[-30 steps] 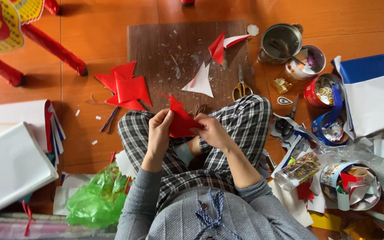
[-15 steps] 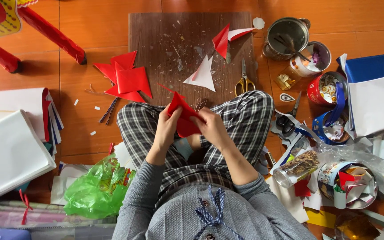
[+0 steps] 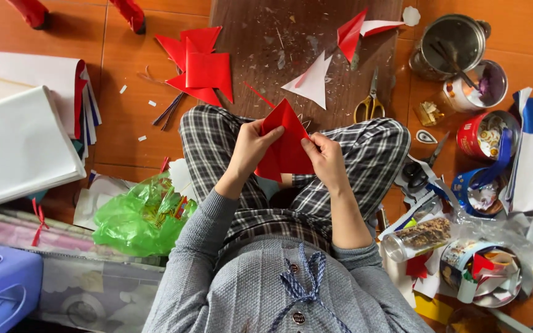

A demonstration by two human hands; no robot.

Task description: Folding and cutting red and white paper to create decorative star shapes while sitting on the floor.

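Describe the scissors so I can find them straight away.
Start at the dark wooden board on the orange floor ahead of the person's knees. Along its right edge, above the right knee, lie the scissors, blades pointing away. Their yellow handles set them apart from the red and white paper pieces nearby.

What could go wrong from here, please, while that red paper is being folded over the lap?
The red paper is held in mid-air by the left hand and right hand, with nothing firm under it, so a crease might drift off line. The scissors lie loose on the brown board just beyond the knees; a shifting leg could perhaps knock them. Paper scraps litter the board and might stick to the piece.
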